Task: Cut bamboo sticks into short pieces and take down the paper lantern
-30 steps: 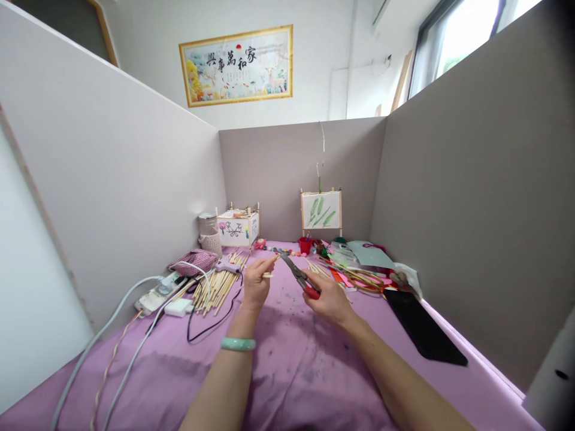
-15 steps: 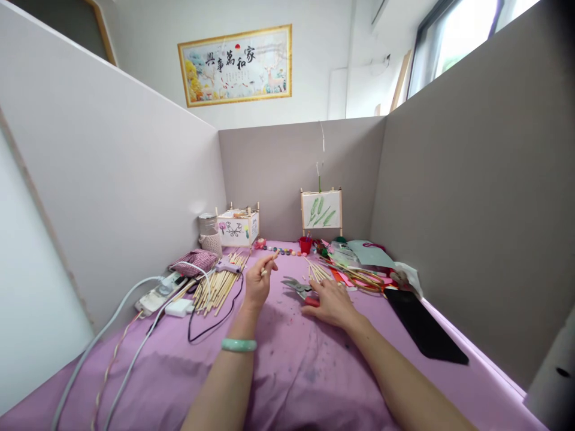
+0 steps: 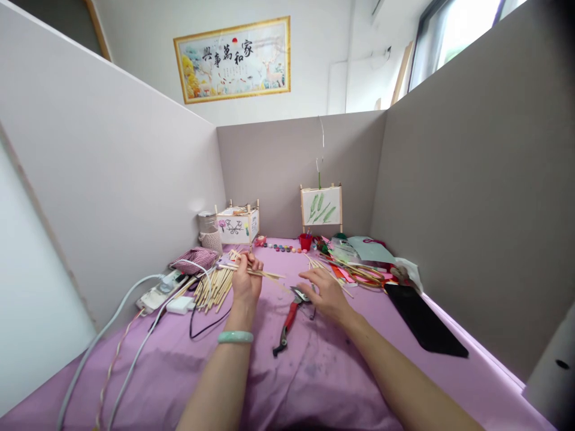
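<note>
My left hand point(image 3: 247, 280), with a pale green bangle at its wrist, is closed around thin wooden sticks point(image 3: 272, 275). Their ends point right, toward my other hand. A pair of pruning shears point(image 3: 291, 317) with a red handle lies on the purple cloth, blades away from me. Over the shears' right side hovers my right hand point(image 3: 327, 293), its fingers stretched and apart; it hides part of the tool, and whether it touches it I cannot tell. Just beyond that hand lie several loose wooden sticks point(image 3: 314, 262).
A pile of sticks point(image 3: 218, 288) lies left, near a power strip point(image 3: 155, 296) and cables. Behind stand a painted lantern-like box point(image 3: 238, 227), a red bucket point(image 3: 306, 241) and a framed leaf painting point(image 3: 321, 206). A black flat object point(image 3: 424, 320) lies right; grey partitions surround the table.
The pruning shears have turned and now lie with a handle toward me; my right hand has let go of them. My left hand has moved slightly left and now shows longer sticks.
</note>
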The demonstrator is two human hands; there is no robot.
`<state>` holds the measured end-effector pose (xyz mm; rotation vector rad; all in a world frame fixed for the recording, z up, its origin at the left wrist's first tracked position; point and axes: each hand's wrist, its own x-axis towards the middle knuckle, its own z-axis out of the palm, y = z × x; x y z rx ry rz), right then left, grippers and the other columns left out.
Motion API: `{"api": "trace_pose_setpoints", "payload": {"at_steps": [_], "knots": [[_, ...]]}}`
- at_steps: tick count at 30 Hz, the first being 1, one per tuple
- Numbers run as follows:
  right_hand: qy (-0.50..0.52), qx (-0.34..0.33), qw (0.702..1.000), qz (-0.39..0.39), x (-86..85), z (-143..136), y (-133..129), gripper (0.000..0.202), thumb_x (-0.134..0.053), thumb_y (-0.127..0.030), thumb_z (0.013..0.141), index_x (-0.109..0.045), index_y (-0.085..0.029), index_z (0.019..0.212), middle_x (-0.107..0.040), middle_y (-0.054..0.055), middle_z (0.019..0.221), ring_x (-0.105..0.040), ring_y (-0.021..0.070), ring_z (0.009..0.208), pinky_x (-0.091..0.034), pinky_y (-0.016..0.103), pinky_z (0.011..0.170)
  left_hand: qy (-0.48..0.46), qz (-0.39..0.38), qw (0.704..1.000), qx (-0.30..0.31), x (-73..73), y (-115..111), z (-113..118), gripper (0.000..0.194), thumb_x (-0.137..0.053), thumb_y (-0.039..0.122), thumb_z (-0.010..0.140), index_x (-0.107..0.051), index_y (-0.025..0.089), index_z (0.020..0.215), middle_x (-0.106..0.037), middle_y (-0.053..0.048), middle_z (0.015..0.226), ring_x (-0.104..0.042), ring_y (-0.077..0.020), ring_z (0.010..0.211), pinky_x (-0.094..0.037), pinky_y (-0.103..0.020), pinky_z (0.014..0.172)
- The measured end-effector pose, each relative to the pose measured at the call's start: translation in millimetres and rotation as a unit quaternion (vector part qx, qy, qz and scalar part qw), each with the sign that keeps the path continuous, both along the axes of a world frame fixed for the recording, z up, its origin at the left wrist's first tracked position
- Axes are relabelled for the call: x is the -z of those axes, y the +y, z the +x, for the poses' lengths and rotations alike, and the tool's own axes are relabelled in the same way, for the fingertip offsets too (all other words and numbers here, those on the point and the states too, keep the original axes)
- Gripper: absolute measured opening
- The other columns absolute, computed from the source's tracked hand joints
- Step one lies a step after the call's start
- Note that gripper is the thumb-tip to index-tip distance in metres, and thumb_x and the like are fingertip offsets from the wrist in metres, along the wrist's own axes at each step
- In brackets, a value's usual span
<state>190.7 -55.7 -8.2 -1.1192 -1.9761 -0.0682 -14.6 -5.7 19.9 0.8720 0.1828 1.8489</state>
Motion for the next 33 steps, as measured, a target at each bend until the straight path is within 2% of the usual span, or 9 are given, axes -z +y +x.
{"api": "trace_pose_setpoints", "payload": {"at_steps": [3, 6, 10, 14, 17, 23, 27, 30, 33], "knots": [[0.042, -0.083, 0.995, -0.036, 0.5, -14.9, -5.5, 0.055, -0.065, -0.043, 0.078, -0.053, -0.019, 0.126, -0.062, 0.010, 0.112, -0.058, 0.0212, 0.095, -0.045, 0.036, 0.085, -0.024, -0.028, 0.999, 0.034, 2.8, 2.7, 2.2, 0.021, -0.047, 0.024, 0.093, -0.045, 0.018, 0.073, -0.043, 0.004, 0.062, -0.036, -0.0041, 0.045, -0.034, -0.018, 0.048], [0.154, -0.152, 0.963, -0.160, 4.2, -31.0, -6.5, 0.064, -0.070, -0.040, 0.072, -0.048, -0.019, 0.129, -0.066, 0.006, 0.096, -0.060, 0.0168, 0.075, -0.048, 0.033, 0.073, -0.004, -0.040, 0.998, 0.045, 3.7, 1.5, 9.4, 0.027, -0.043, 0.027, 0.095, -0.045, 0.018, 0.070, -0.043, 0.004, 0.061, -0.037, -0.0050, 0.046, -0.037, -0.020, 0.050], [0.413, -0.221, 0.831, -0.300, 0.0, -39.2, -3.5, 0.038, -0.067, -0.042, 0.074, -0.059, -0.018, 0.102, -0.066, 0.001, 0.073, -0.056, 0.0121, 0.057, -0.043, 0.024, 0.051, -0.009, -0.081, 0.992, 0.095, 2.6, -5.6, 20.5, 0.028, -0.052, 0.033, 0.091, -0.050, 0.017, 0.067, -0.054, 0.001, 0.068, -0.051, -0.0077, 0.058, -0.047, -0.026, 0.065], [0.600, -0.265, 0.695, -0.294, -10.2, -28.4, 2.4, 0.032, -0.077, -0.039, 0.066, -0.061, -0.018, 0.085, -0.056, -0.005, 0.059, -0.045, 0.0063, 0.046, -0.037, 0.019, 0.044, 0.060, -0.102, 0.980, 0.161, 6.9, -12.6, 30.6, 0.019, -0.069, 0.032, 0.078, -0.062, 0.015, 0.076, -0.062, -0.002, 0.080, -0.058, -0.0110, 0.071, -0.048, -0.026, 0.065], [0.666, -0.267, 0.635, -0.286, -11.5, -21.5, 7.1, 0.034, -0.083, -0.036, 0.059, -0.059, -0.018, 0.075, -0.052, -0.006, 0.056, -0.042, 0.0051, 0.045, -0.037, 0.018, 0.043, 0.121, -0.091, 0.967, 0.204, 13.3, -14.6, 36.5, 0.025, -0.076, 0.033, 0.071, -0.067, 0.014, 0.084, -0.061, 0.000, 0.074, -0.053, -0.0063, 0.060, -0.043, -0.020, 0.054], [0.622, -0.297, 0.658, -0.303, -3.8, -28.7, 6.8, 0.033, -0.080, -0.038, 0.063, -0.062, -0.019, 0.083, -0.053, -0.004, 0.059, -0.048, 0.0078, 0.051, -0.041, 0.019, 0.045, 0.165, -0.086, 0.955, 0.232, 16.1, -19.9, 40.5, 0.027, -0.077, 0.031, 0.070, -0.069, 0.012, 0.086, -0.066, -0.003, 0.077, -0.059, -0.0086, 0.065, -0.050, -0.022, 0.065], [0.634, -0.268, 0.671, -0.277, -6.7, -26.0, 6.0, 0.033, -0.079, -0.035, 0.063, -0.062, -0.017, 0.084, -0.052, -0.005, 0.059, -0.043, 0.0064, 0.049, -0.037, 0.018, 0.044, 0.161, -0.115, 0.955, 0.221, 11.9, -19.4, 36.5, 0.031, -0.079, 0.030, 0.067, -0.068, 0.012, 0.091, -0.067, -0.003, 0.081, -0.060, -0.0082, 0.063, -0.050, -0.022, 0.062], [0.611, -0.215, 0.726, -0.230, -9.3, -17.1, 9.5, 0.035, -0.076, -0.038, 0.065, -0.060, -0.017, 0.086, -0.049, -0.006, 0.059, -0.041, 0.0070, 0.048, -0.035, 0.020, 0.043, 0.145, -0.158, 0.967, 0.136, 14.2, -9.8, 28.2, 0.037, -0.079, 0.033, 0.064, -0.066, 0.014, 0.094, -0.063, 0.000, 0.076, -0.056, -0.0061, 0.056, -0.046, -0.020, 0.055], [0.552, -0.159, 0.798, -0.184, -7.2, -11.2, 13.6, 0.032, -0.071, -0.042, 0.069, -0.059, -0.017, 0.085, -0.046, -0.007, 0.057, -0.039, 0.0079, 0.047, -0.033, 0.021, 0.043, 0.231, -0.204, 0.950, -0.042, 20.8, 1.9, 19.7, 0.035, -0.076, 0.036, 0.064, -0.065, 0.014, 0.089, -0.062, 0.000, 0.073, -0.050, -0.0060, 0.052, -0.041, -0.021, 0.052]]}}
